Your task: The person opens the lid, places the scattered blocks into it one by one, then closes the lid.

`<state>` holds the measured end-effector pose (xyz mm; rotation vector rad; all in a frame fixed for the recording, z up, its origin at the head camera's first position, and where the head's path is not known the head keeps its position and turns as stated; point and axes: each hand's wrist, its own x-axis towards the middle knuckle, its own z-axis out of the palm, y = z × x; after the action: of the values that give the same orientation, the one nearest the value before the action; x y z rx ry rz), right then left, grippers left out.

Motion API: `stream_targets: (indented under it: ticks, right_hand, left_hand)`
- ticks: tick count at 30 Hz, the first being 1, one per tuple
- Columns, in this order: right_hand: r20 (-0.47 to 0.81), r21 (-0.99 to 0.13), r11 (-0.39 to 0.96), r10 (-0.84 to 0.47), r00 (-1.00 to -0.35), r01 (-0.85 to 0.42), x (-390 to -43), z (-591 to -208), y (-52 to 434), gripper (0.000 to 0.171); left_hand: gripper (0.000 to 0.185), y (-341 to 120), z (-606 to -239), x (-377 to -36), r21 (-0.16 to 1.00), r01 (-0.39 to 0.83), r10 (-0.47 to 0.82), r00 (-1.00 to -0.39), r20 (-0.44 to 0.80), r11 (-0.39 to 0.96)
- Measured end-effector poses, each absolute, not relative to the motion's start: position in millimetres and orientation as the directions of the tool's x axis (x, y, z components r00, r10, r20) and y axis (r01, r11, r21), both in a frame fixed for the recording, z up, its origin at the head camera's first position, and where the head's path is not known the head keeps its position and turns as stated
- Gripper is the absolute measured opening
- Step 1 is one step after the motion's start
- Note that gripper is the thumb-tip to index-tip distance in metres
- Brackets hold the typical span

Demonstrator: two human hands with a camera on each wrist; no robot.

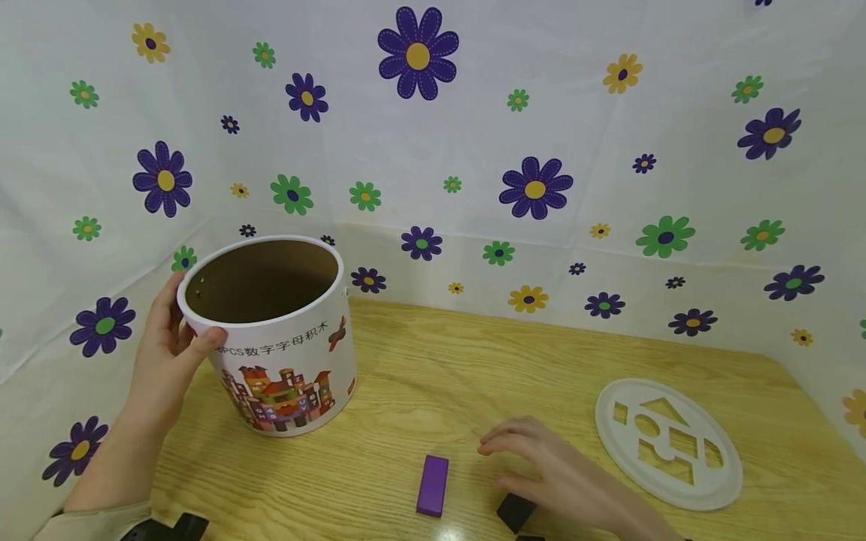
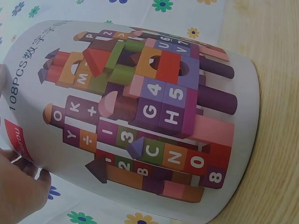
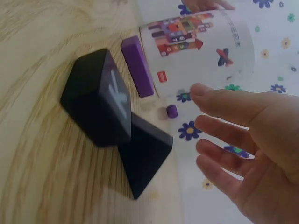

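L hand (image 1: pixel 172 338) raised at left, thumb and fingers curled in a grip, forearm angled up. R hand (image 1: pixel 551 469) low, palm down, fingers straight and spread.

Staged tabletop recording booth: flower-print cloth backdrop (image 1: pixel 473 150) walls in wooden table (image 1: pixel 433 391); toy-block tub (image 1: pixel 284 353), shape-sorter lid (image 1: pixel 666 443).

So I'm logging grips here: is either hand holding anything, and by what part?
The left hand grips the tub by its open rim; the right hand holds nothing.
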<state>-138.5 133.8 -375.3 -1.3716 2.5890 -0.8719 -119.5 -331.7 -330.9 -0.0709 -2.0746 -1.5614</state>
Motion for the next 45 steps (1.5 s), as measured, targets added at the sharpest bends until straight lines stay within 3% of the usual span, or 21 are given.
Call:
stream_targets:
  ticks: [11, 16, 22, 32, 45]
  right_hand:
    - [0.005, -0.523, 0.498, -0.810, -0.587, -0.692, -142.9, -378.0, 160.8, 0.038]
    - [-0.094, -0.608, 0.516, -0.802, -0.591, -0.604, -142.2, -377.0, 163.5, 0.040]
    - [-0.228, -0.696, 0.542, -0.788, -0.572, -0.470, -142.5, -376.0, 161.7, 0.031]
    - [-0.104, -0.669, 0.435, -0.857, -0.504, -0.603, -144.2, -382.6, 158.6, 0.017]
    - [0.149, -0.564, 0.338, -0.856, -0.496, -0.753, -143.8, -375.6, 135.7, 0.027]
  left_hand:
    - [0.075, -331.0, -329.3, -118.9, 0.885, 0.369, -0.273, -0.854, 0.444, 0.284]
    - [0.075, -330.9, -330.8, -118.2, 0.884, 0.363, -0.275, -0.854, 0.442, 0.293]
    - [0.076, -331.1, -331.4, -119.1, 0.882, 0.366, -0.273, -0.852, 0.446, 0.298]
    - [0.075, -330.9, -331.2, -119.1, 0.878, 0.363, -0.277, -0.849, 0.450, 0.313]
    - [0.075, -330.2, -330.1, -119.3, 0.884, 0.353, -0.277, -0.855, 0.438, 0.308]
